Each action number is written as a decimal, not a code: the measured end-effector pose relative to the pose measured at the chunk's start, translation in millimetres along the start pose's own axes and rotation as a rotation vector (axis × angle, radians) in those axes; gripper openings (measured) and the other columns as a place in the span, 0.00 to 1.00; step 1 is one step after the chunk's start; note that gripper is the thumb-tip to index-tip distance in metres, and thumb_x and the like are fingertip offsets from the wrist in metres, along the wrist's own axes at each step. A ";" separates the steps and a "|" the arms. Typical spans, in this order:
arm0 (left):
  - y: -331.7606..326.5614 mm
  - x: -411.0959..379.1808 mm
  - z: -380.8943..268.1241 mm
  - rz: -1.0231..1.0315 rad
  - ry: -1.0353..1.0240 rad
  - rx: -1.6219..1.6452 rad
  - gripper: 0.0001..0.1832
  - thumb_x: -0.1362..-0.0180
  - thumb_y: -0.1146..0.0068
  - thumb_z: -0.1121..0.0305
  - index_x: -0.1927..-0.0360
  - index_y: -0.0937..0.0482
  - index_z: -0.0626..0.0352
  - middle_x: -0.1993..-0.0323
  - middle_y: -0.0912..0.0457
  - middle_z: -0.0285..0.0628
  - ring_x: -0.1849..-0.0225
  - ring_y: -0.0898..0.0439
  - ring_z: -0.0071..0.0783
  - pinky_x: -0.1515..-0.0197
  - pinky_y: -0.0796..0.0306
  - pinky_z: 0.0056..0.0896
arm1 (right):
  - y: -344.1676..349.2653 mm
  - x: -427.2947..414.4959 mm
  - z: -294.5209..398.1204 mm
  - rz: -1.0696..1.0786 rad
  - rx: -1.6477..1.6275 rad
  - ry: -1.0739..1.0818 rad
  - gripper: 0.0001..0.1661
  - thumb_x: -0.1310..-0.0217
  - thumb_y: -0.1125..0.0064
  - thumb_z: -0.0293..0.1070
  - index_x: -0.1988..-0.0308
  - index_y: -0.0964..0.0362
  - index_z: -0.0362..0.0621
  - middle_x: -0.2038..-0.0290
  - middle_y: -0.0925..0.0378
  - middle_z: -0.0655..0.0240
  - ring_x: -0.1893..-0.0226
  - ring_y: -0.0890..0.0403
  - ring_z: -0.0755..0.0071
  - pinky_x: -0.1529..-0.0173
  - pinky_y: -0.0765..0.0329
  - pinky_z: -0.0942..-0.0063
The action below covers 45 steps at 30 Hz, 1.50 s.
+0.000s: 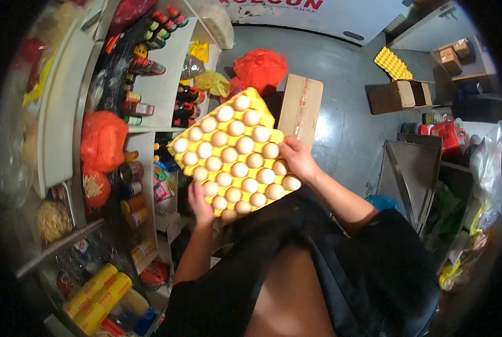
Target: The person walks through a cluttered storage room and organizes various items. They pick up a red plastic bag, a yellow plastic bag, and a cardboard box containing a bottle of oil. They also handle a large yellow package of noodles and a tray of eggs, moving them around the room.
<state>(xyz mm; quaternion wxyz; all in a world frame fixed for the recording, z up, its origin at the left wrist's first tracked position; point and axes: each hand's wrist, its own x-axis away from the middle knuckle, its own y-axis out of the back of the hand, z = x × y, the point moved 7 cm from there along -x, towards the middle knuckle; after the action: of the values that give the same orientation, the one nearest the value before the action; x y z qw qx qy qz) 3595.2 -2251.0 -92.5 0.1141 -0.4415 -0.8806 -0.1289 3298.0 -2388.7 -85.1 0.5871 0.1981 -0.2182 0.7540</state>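
Observation:
A yellow egg tray (258,105) full of pale eggs is held up in front of me, tilted in the view. My left hand (201,205) grips its near left edge, the fingertips at the rim and the rest partly under it. On the right edge, my right hand (297,158) holds the tray, its fingers partly hidden beneath. Beyond the tray, a closed, taped cardboard box (301,107) stands on the grey floor, close to a red plastic bag (260,69).
White shelves (162,105) with bottles and jars (132,172) line the left. At the upper right, an egg-free yellow tray (392,63) lies beside an open cardboard box (387,97). Folded metal-edged panels (413,177) lean at the right. Yellow rolls (101,299) lie lower left.

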 end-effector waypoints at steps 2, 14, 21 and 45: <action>-50.1 -20.3 28.6 0.196 0.079 0.099 0.20 0.36 0.54 0.58 0.48 0.32 0.63 0.53 0.27 0.40 0.54 0.29 0.27 0.50 0.34 0.31 | 43.6 -14.8 -20.3 -0.102 -0.018 0.001 0.14 0.37 0.54 0.35 0.58 0.29 0.37 0.65 0.25 0.69 0.65 0.27 0.77 0.57 0.28 0.77; -204.7 -79.3 243.4 0.659 0.668 -0.029 0.22 0.40 0.47 0.54 0.47 0.31 0.54 0.55 0.27 0.33 0.54 0.27 0.25 0.54 0.30 0.32 | 192.5 -145.6 -193.7 -0.210 -0.109 -0.212 0.10 0.35 0.53 0.35 0.65 0.29 0.40 0.69 0.25 0.73 0.68 0.28 0.80 0.61 0.27 0.77; -205.1 -95.7 309.8 0.703 0.797 -0.165 0.28 0.41 0.49 0.45 0.45 0.33 0.54 0.57 0.25 0.33 0.60 0.26 0.25 0.59 0.29 0.31 | 199.7 -237.7 -218.2 -0.031 0.280 -0.277 0.13 0.34 0.54 0.35 0.59 0.27 0.37 0.65 0.23 0.70 0.67 0.26 0.76 0.60 0.26 0.75; 54.0 18.5 386.6 0.277 0.888 -0.420 0.32 0.47 0.43 0.59 0.39 0.35 0.58 0.55 0.22 0.47 0.54 0.22 0.37 0.52 0.30 0.35 | 74.8 -240.3 -92.2 -0.451 1.110 0.636 0.20 0.38 0.49 0.31 0.48 0.37 0.35 0.48 0.31 0.50 0.46 0.31 0.50 0.43 0.33 0.63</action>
<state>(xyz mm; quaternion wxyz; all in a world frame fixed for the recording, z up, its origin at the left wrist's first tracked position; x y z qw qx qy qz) 3594.2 -2079.3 -443.5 0.4022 -0.4702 -0.6354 -0.4619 3277.2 -2545.1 -301.8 0.5770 0.2794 0.4312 0.6349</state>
